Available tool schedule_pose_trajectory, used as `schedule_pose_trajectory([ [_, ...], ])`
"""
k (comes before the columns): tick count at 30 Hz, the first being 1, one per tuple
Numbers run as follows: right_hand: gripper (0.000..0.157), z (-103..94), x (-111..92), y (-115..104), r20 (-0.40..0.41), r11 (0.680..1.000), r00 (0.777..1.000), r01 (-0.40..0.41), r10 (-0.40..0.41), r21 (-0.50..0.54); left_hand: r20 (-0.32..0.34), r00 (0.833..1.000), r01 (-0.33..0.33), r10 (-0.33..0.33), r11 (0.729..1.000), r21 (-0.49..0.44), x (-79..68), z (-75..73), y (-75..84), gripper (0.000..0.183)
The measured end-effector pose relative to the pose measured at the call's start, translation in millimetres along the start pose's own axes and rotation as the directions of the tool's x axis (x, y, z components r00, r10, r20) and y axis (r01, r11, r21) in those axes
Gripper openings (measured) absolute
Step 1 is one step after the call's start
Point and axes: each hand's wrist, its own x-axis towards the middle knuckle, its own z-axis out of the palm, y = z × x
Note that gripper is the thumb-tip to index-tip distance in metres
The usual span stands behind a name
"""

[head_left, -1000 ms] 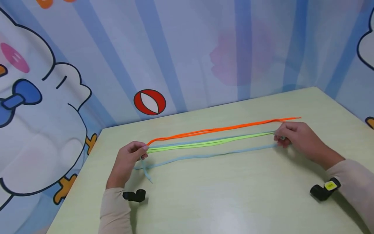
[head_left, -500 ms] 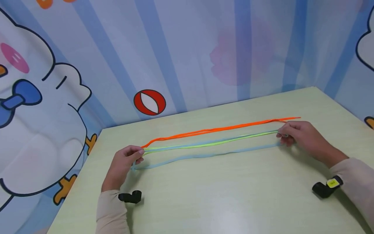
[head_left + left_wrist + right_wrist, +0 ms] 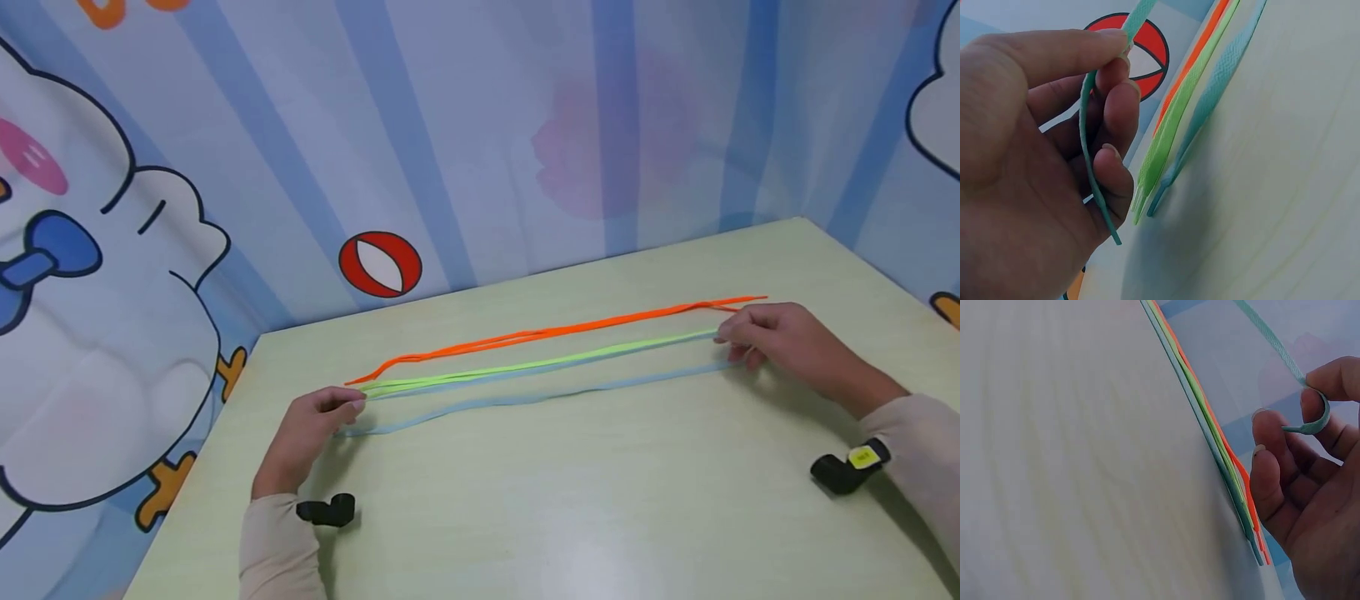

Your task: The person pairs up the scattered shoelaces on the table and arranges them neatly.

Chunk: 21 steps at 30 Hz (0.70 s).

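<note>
My left hand (image 3: 303, 437) pinches one end of a flat blue-green shoelace (image 3: 1140, 19) between thumb and index finger, and a short tail hangs down across the curled fingers. At the other end my right hand (image 3: 798, 354) pinches the same lace (image 3: 1270, 339), its tip curling round inside the fingers. Stretched nearly straight, the lace hangs above the table between both hands. Beneath and behind it lie orange shoelaces (image 3: 551, 333) and yellow-green shoelaces (image 3: 1163, 137). A second blue-green shoelace (image 3: 495, 402) lies on the near side of these.
The pale wooden table (image 3: 570, 500) ends at the back against a blue-striped cloth (image 3: 480, 150) with cartoon prints. A black wrist camera (image 3: 326, 510) sits at the left cuff, and another black camera (image 3: 847, 473) at the right cuff.
My left hand has moved left and toward me, and my right hand slightly right. The held shoelace now appears along the near side of the yellow-green ones; its dangling left tail no longer shows from above.
</note>
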Motion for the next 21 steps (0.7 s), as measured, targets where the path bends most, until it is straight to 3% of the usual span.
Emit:
schedule_pose_trajectory([
  [14, 0.023, -9.6, -1.5, 3.8, 0.017, 0.997, 1.0, 0.001, 0.001, -0.079, 0.073, 0.996, -0.052, 0.05, 0.998, 0.038, -3.3, -5.0, -3.2, 0.041],
  [21, 0.018, -9.6, -2.3, 4.8, 0.032, 0.969, 0.999, -0.009, 0.017, -0.248, 0.105, 0.994, -0.045, 0.037, 0.996, 0.08, -4.0, -3.6, -5.1, 0.031],
])
